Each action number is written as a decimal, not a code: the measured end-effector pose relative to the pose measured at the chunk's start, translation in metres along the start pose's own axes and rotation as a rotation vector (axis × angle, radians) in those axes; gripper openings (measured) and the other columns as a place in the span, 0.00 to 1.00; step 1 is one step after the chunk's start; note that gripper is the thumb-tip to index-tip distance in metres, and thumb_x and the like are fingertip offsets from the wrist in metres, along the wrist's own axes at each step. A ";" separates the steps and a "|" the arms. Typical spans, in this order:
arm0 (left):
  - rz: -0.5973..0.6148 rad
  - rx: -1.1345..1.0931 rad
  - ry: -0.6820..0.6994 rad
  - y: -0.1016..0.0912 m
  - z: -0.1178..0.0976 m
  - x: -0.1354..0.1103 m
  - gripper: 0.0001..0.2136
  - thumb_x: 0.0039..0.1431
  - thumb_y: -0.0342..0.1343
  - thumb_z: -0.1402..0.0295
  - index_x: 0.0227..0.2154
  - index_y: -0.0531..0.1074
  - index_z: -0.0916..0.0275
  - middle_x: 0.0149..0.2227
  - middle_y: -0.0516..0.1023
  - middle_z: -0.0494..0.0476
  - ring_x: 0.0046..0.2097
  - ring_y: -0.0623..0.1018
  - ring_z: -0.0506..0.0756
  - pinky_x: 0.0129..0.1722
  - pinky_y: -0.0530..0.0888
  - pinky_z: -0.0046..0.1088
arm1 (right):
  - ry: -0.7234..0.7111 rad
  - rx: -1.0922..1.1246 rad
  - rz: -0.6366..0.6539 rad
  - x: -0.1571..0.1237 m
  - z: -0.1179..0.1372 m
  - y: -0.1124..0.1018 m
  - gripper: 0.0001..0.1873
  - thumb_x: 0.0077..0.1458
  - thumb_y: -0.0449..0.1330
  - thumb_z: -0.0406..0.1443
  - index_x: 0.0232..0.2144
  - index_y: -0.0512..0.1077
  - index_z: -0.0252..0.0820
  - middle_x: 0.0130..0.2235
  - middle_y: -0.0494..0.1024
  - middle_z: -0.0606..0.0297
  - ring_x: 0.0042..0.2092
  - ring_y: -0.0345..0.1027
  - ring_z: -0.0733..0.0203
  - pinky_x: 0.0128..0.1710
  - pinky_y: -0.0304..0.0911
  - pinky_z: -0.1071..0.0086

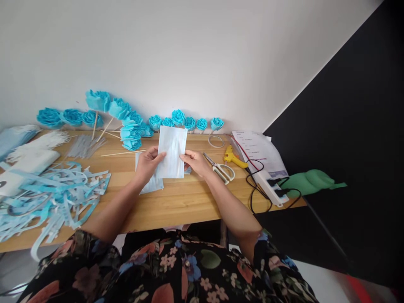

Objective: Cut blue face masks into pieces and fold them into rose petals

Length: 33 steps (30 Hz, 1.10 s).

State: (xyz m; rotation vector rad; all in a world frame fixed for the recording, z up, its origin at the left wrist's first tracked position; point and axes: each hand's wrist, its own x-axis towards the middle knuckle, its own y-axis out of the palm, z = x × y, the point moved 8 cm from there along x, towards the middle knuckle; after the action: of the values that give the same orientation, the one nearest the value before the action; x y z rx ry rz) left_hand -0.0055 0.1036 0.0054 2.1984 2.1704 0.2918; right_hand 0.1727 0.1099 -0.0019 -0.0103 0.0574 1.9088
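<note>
Seems to be at handling one sheet [172, 151], held upright above the bench [179, 206], between its back and front edges. Probably calls next for light, even pressure at both sides, to avoid creasing. Clamps the sheet's left side with the left hand's [148, 163] fingers, its right side with the right hand's [197, 163], pressing thumbs to the front. Reaches in over the front edge with both forearms [118, 206], converging. Shows a second sheet [154, 186] lying below.
</note>
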 end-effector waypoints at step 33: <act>0.081 -0.021 -0.033 -0.003 -0.004 0.000 0.04 0.44 0.60 0.66 0.20 0.77 0.60 0.21 0.72 0.50 0.23 0.66 0.49 0.23 0.60 0.26 | -0.038 0.085 -0.075 -0.003 -0.002 -0.006 0.17 0.51 0.62 0.44 0.41 0.81 0.45 0.31 0.78 0.68 0.28 0.66 0.67 0.30 0.65 0.72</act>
State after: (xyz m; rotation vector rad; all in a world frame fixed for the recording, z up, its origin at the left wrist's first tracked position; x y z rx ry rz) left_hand -0.0087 0.1029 0.0085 2.2673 2.0559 0.2777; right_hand 0.1792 0.1086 -0.0040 0.0799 0.1110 1.8300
